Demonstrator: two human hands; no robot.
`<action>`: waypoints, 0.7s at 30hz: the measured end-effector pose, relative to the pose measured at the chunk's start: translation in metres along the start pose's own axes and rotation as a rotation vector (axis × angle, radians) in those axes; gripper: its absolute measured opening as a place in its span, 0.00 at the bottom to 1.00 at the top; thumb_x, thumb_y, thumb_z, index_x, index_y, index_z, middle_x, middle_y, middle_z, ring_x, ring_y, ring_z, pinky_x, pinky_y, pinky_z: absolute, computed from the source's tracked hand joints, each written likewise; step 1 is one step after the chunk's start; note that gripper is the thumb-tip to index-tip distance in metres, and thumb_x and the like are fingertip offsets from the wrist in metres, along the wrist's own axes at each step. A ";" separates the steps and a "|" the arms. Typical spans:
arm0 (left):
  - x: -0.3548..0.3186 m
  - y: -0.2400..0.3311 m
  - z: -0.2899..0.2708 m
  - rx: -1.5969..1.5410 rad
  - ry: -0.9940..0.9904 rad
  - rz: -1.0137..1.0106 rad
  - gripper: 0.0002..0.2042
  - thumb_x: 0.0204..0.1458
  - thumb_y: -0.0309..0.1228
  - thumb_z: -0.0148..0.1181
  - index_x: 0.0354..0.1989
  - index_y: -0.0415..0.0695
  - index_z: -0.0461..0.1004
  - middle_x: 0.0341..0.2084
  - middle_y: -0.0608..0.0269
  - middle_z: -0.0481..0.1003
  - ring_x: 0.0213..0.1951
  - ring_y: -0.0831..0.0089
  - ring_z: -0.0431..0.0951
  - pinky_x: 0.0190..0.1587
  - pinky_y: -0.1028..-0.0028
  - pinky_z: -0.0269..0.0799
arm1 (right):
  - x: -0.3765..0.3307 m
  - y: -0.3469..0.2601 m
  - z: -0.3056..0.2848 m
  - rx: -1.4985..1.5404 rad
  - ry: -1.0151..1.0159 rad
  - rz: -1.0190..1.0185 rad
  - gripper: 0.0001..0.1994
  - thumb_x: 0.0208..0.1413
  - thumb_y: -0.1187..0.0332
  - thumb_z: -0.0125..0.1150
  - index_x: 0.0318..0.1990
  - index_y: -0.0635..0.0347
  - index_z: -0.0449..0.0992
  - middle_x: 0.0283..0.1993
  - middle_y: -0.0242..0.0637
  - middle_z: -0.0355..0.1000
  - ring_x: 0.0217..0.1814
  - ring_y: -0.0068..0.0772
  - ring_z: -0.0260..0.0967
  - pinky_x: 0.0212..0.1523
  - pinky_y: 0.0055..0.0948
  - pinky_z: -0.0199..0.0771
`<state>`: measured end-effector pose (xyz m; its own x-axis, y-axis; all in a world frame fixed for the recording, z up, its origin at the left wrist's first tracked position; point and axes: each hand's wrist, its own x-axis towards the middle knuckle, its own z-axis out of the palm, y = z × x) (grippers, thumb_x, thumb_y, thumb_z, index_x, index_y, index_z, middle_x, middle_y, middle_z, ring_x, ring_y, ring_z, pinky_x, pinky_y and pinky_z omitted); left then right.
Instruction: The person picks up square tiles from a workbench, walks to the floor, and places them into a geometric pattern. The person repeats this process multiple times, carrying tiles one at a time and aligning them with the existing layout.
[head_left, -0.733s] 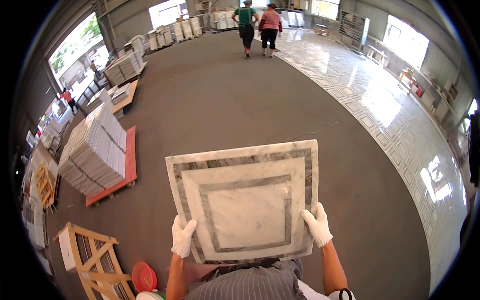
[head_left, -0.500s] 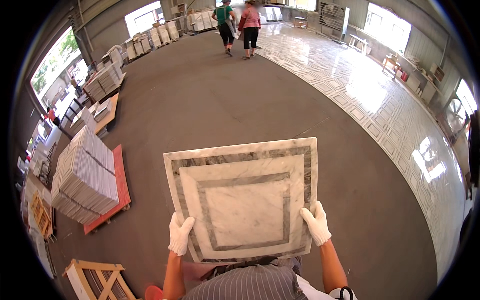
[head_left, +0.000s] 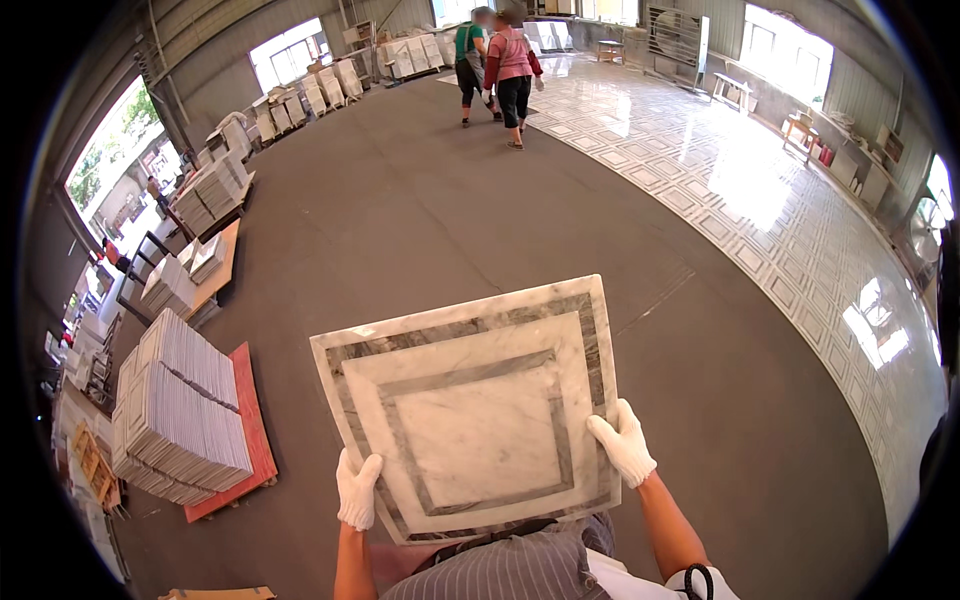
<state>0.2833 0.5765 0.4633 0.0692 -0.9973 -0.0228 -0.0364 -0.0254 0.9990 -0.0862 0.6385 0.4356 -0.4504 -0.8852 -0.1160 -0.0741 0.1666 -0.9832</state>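
A square marble tile (head_left: pixel 478 440), white with nested grey veined bands, is held in front of my waist, its face turned up toward me. My left hand (head_left: pixel 357 490), in a white knit glove, grips its left edge with the thumb over the face. On the opposite edge my right hand (head_left: pixel 622 445), gloved alike, clasps it the same way. The fingers of both hands are hidden behind the tile. It tilts, its right far corner higher in view than the left one.
Stacked tiles (head_left: pixel 185 420) stand on a red pallet (head_left: pixel 248 400) at left, with further stacks (head_left: pixel 212 190) behind. Patterned polished tiles (head_left: pixel 740 190) cover the floor at right, beside bare grey floor (head_left: pixel 400 220). Two people (head_left: pixel 512 70) walk at the far end. A fan (head_left: pixel 926 228) stands far right.
The tile and both hands have shifted slightly left, and the tile has tilted more. The pallet stack at left appears lower in view. The two people look larger, one now overlapping the other.
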 end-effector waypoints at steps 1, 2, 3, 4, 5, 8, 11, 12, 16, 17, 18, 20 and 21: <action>0.013 -0.001 0.002 -0.008 0.024 0.003 0.16 0.52 0.28 0.56 0.49 0.38 0.68 0.40 0.63 0.73 0.41 0.75 0.71 0.47 0.72 0.67 | 0.022 -0.007 0.004 -0.034 -0.032 0.011 0.13 0.52 0.63 0.61 0.37 0.63 0.68 0.28 0.27 0.63 0.31 0.18 0.58 0.33 0.23 0.64; 0.025 -0.001 0.004 -0.015 0.050 0.006 0.16 0.52 0.28 0.56 0.49 0.38 0.68 0.40 0.63 0.73 0.41 0.75 0.71 0.47 0.72 0.67 | 0.043 -0.013 0.010 -0.068 -0.067 0.022 0.14 0.52 0.62 0.61 0.38 0.64 0.69 0.29 0.29 0.64 0.32 0.19 0.60 0.35 0.25 0.65; 0.039 -0.002 0.004 -0.014 0.063 0.000 0.16 0.52 0.28 0.56 0.49 0.38 0.68 0.40 0.63 0.73 0.41 0.75 0.71 0.47 0.72 0.67 | 0.062 -0.015 0.018 -0.062 -0.075 0.020 0.14 0.52 0.62 0.61 0.37 0.63 0.69 0.28 0.28 0.64 0.31 0.19 0.59 0.34 0.24 0.65; 0.050 -0.003 0.005 -0.024 0.083 -0.003 0.16 0.52 0.28 0.56 0.48 0.38 0.68 0.40 0.63 0.73 0.41 0.75 0.71 0.47 0.72 0.67 | 0.080 -0.017 0.024 -0.065 -0.087 0.009 0.14 0.52 0.62 0.61 0.37 0.63 0.68 0.28 0.28 0.64 0.30 0.19 0.59 0.33 0.24 0.64; 0.059 -0.005 0.003 -0.042 0.104 -0.002 0.16 0.52 0.28 0.57 0.48 0.38 0.68 0.40 0.63 0.73 0.41 0.75 0.71 0.47 0.72 0.67 | 0.093 -0.020 0.033 -0.072 -0.100 -0.010 0.13 0.52 0.63 0.61 0.37 0.63 0.68 0.27 0.28 0.63 0.30 0.18 0.58 0.32 0.24 0.64; 0.093 0.008 0.011 -0.070 0.140 -0.076 0.15 0.51 0.29 0.58 0.47 0.38 0.68 0.40 0.63 0.73 0.40 0.76 0.71 0.47 0.72 0.68 | 0.135 -0.027 0.052 -0.039 -0.111 -0.004 0.12 0.53 0.64 0.61 0.35 0.62 0.68 0.25 0.26 0.61 0.27 0.17 0.57 0.28 0.23 0.62; 0.154 0.008 0.010 -0.046 0.138 -0.079 0.14 0.51 0.29 0.59 0.45 0.38 0.68 0.38 0.63 0.73 0.39 0.77 0.71 0.45 0.73 0.68 | 0.188 -0.037 0.081 -0.053 -0.118 -0.010 0.11 0.53 0.64 0.61 0.33 0.61 0.67 0.23 0.25 0.60 0.25 0.16 0.56 0.26 0.23 0.61; 0.178 0.006 0.008 -0.046 0.138 -0.077 0.14 0.51 0.29 0.59 0.45 0.38 0.68 0.38 0.63 0.73 0.38 0.77 0.71 0.45 0.73 0.68 | 0.205 -0.040 0.092 -0.043 -0.111 -0.018 0.11 0.53 0.64 0.61 0.33 0.61 0.67 0.23 0.24 0.60 0.24 0.16 0.55 0.26 0.23 0.61; 0.282 0.014 0.007 0.001 0.110 -0.058 0.14 0.51 0.30 0.60 0.44 0.38 0.69 0.36 0.64 0.74 0.37 0.78 0.71 0.43 0.74 0.69 | 0.285 -0.067 0.133 -0.027 -0.093 -0.002 0.09 0.54 0.66 0.60 0.32 0.60 0.67 0.23 0.24 0.60 0.25 0.15 0.55 0.26 0.23 0.61; 0.310 0.023 0.006 0.023 0.097 -0.044 0.14 0.51 0.30 0.60 0.43 0.38 0.69 0.36 0.64 0.73 0.37 0.78 0.71 0.43 0.74 0.69 | 0.301 -0.075 0.146 -0.012 -0.079 -0.015 0.09 0.54 0.66 0.60 0.33 0.60 0.67 0.23 0.24 0.61 0.25 0.15 0.55 0.26 0.23 0.61; 0.339 0.032 0.002 0.018 0.080 -0.032 0.13 0.51 0.30 0.60 0.43 0.38 0.69 0.35 0.64 0.73 0.36 0.78 0.70 0.42 0.74 0.69 | 0.316 -0.084 0.161 0.004 -0.063 -0.028 0.09 0.54 0.66 0.59 0.33 0.60 0.67 0.24 0.24 0.61 0.26 0.14 0.56 0.27 0.22 0.62; 0.379 0.042 -0.002 0.012 0.041 -0.046 0.13 0.51 0.30 0.60 0.42 0.38 0.69 0.35 0.65 0.73 0.35 0.79 0.70 0.41 0.74 0.69 | 0.337 -0.096 0.178 0.008 -0.044 -0.036 0.08 0.54 0.67 0.59 0.33 0.60 0.67 0.25 0.24 0.62 0.26 0.14 0.57 0.27 0.22 0.62; 0.400 0.043 -0.002 0.009 0.041 -0.043 0.13 0.51 0.30 0.60 0.42 0.39 0.69 0.34 0.65 0.73 0.35 0.79 0.70 0.41 0.74 0.69 | 0.349 -0.106 0.187 0.003 -0.038 -0.049 0.08 0.54 0.67 0.59 0.34 0.60 0.67 0.25 0.24 0.62 0.27 0.14 0.57 0.28 0.22 0.63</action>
<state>0.3115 0.1768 0.4975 0.1112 -0.9917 -0.0644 -0.0415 -0.0694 0.9967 -0.0693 0.2307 0.4727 -0.4118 -0.9083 -0.0735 -0.0920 0.1216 -0.9883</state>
